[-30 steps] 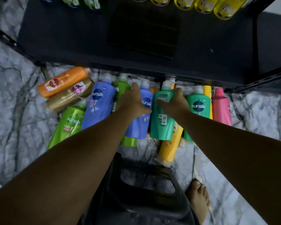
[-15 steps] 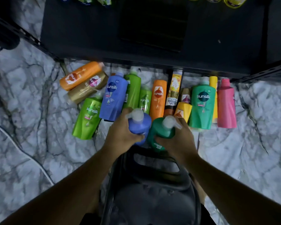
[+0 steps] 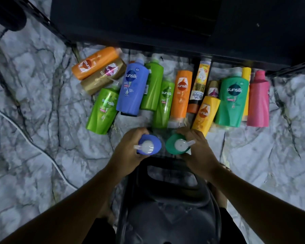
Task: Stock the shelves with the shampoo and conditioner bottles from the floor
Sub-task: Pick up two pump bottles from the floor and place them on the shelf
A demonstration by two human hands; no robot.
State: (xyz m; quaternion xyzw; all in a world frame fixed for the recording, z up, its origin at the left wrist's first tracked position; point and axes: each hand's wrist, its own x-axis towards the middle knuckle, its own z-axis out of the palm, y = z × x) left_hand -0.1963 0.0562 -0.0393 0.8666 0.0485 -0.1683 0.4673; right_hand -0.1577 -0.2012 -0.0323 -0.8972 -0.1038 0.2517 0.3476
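My left hand gripped the blue bottle, right hand the green bottle; I judged lifting both upright safest.

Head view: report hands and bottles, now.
Left hand grips blue plastic pump bottle. Right hand grips green plastic pump bottle. Both upright above dark plastic stool.

held blue bottle and held green bottle: bodies were hidden under their caps | shelf: ran off top edge | yellow bottle: lay mostly behind the teal bottle | label small print was unreadable
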